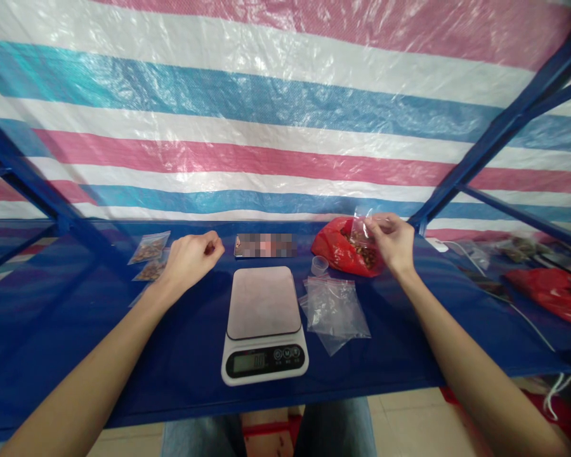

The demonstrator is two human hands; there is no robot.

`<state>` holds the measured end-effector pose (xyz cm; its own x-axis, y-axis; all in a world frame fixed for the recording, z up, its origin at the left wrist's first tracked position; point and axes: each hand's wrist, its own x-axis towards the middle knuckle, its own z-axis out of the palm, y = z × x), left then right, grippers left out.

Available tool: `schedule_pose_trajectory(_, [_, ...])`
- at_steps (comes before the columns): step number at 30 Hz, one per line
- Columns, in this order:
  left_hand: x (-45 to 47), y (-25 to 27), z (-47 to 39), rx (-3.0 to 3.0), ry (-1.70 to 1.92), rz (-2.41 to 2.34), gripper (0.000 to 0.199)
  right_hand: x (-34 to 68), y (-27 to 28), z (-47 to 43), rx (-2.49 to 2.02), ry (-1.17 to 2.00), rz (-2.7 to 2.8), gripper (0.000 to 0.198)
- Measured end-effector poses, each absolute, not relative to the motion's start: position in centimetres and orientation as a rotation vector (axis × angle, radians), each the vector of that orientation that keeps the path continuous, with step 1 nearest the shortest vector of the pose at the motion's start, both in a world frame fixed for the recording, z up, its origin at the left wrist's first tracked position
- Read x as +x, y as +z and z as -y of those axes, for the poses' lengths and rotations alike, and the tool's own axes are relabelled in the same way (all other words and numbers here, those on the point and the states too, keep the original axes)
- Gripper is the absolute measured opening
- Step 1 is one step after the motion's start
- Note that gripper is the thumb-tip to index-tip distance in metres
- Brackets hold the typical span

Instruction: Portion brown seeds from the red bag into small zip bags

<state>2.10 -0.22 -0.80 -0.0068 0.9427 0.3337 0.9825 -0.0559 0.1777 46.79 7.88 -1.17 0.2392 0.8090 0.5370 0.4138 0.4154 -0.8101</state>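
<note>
My right hand [394, 240] pinches a small clear zip bag [361, 230] over the open red plastic bag [332, 246], which holds small brown pieces like nuts or beans. My left hand [196, 255] is curled closed above the blue table, and nothing shows in its fingers. Beside it, partly behind the wrist, lie clear zip bags [148, 249] with brown pieces inside. Between my arms stands a white digital scale [265, 303] with a bare platform, its display reading about 0.0. Flat clear zip bags [337, 308] lie overlapping to the right of the scale.
A small clear plastic cup [319, 265] sits by the red bag. Behind the scale lies a phone-like flat object [265, 245], its screen blurred. Blue metal posts [476, 149] and a striped sheet [247, 152] bound the table. Another red bag [554, 295] and a white cable [528, 320] are at right.
</note>
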Motion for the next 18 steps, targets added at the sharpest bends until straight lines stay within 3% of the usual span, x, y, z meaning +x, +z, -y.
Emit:
schedule_pose_trajectory(7, [2.0, -0.8, 0.3, -2.123, -0.557, 2.072, 0.03, 48.3, -0.6, -8.3, -1.249, 0.612, 1.526, 0.05])
schedule_pose_trajectory(18, [2.3, -0.3, 0.4, -2.113, -0.504, 2.071, 0.031, 47.2, -2.0, -8.9, -1.23, 0.378, 1.442, 0.053])
